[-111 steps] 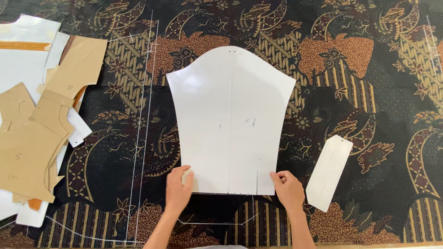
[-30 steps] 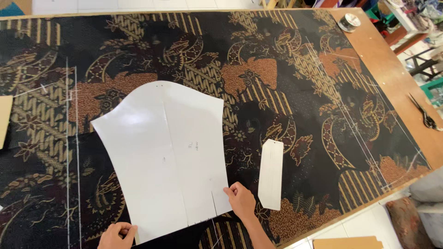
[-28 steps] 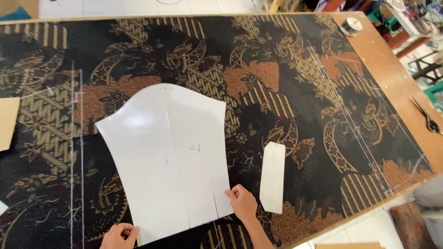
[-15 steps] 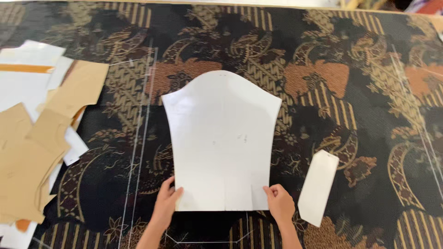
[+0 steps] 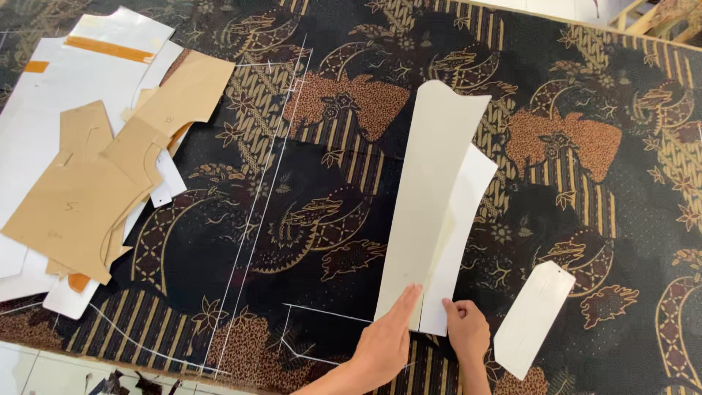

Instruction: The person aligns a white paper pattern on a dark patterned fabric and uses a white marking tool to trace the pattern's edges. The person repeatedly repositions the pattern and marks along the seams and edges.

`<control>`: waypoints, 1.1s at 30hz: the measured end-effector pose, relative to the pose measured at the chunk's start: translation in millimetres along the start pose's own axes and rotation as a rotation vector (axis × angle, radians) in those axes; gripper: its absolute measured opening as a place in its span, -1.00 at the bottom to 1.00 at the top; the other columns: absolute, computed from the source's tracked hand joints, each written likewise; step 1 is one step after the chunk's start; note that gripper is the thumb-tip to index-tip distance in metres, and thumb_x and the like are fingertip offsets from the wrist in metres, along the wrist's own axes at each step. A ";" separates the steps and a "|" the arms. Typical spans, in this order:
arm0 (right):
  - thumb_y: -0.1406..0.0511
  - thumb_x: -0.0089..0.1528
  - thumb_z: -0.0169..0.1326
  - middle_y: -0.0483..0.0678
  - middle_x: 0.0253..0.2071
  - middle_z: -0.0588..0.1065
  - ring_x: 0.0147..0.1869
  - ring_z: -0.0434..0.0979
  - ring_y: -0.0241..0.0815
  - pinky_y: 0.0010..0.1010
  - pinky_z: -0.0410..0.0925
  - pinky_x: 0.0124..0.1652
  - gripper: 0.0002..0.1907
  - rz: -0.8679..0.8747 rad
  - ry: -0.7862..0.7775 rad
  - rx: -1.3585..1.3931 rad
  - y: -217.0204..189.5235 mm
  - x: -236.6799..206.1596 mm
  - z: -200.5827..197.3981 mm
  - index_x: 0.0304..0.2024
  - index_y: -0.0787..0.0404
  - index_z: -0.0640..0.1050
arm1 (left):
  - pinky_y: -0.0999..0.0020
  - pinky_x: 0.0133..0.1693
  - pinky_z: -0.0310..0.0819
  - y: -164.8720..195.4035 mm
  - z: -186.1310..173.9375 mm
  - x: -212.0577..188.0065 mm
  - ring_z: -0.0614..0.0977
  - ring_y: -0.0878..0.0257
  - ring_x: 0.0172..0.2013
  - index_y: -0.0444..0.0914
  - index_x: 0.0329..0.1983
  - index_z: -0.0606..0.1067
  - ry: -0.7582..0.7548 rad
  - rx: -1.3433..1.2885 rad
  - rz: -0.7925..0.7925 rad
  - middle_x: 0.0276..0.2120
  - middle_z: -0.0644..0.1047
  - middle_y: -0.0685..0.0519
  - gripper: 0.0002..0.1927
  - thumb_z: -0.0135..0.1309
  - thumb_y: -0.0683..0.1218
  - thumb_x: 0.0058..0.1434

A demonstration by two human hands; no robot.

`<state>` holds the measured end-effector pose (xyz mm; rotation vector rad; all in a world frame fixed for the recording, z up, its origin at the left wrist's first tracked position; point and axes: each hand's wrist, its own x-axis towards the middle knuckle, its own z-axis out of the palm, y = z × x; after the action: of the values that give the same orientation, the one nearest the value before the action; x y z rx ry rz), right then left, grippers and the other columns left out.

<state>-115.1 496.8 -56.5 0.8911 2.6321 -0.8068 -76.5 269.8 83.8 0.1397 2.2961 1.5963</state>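
Observation:
A large white paper pattern piece [image 5: 433,205] lies folded in half lengthwise on black batik fabric [image 5: 314,212] with brown and gold motifs. My left hand [image 5: 387,342] lies flat on the bottom edge of the folded top layer, fingers together. My right hand [image 5: 465,330] pinches the lower corner of the layer underneath. A small narrow white pattern piece [image 5: 534,318] rests on the fabric just right of my right hand.
A pile of tan card pattern pieces [image 5: 110,175] on white paper sheets [image 5: 51,88] covers the left side. White chalk lines [image 5: 256,212] run across the fabric. The table edge shows at bottom left and wooden furniture at top right.
The large pattern piece lay flat and open before; now its left half is folded over onto the right. My left hand has moved right, close to my right hand.

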 end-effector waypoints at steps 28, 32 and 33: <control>-0.01 0.19 0.23 -0.05 -0.46 0.59 -0.38 0.56 -0.13 -0.27 0.39 -0.31 -0.60 0.027 -0.043 0.041 -13.1 -1.1 -3.8 -0.28 0.20 0.68 | 0.22 -0.32 0.48 -163.6 -116.4 0.7 0.59 0.22 -0.38 -0.17 0.13 0.42 0.247 0.184 -0.575 -0.42 0.54 0.04 -0.56 0.23 -0.04 0.21; 0.00 0.19 0.23 -0.07 -0.46 0.59 -0.39 0.57 -0.15 -0.29 0.38 -0.31 -0.59 0.012 -0.023 0.057 -11.6 -2.5 0.7 -0.28 0.21 0.68 | 0.21 -0.32 0.50 -166.5 -115.8 -1.5 0.60 0.19 -0.38 -0.18 0.09 0.43 0.265 0.193 -0.548 -0.41 0.55 0.07 -0.59 0.23 -0.04 0.21; 0.00 0.18 0.24 -0.07 -0.46 0.59 -0.39 0.57 -0.16 -0.29 0.38 -0.31 -0.60 0.020 -0.022 0.058 -12.7 -1.6 0.6 -0.28 0.21 0.68 | 0.21 -0.32 0.50 -165.9 -115.9 -1.1 0.61 0.19 -0.37 -0.17 0.09 0.43 0.268 0.205 -0.553 -0.41 0.55 0.07 -0.59 0.24 -0.03 0.20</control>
<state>-121.7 487.3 -50.9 0.9172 2.5891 -0.8864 -95.2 105.9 -33.3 -0.6411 2.3967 1.1491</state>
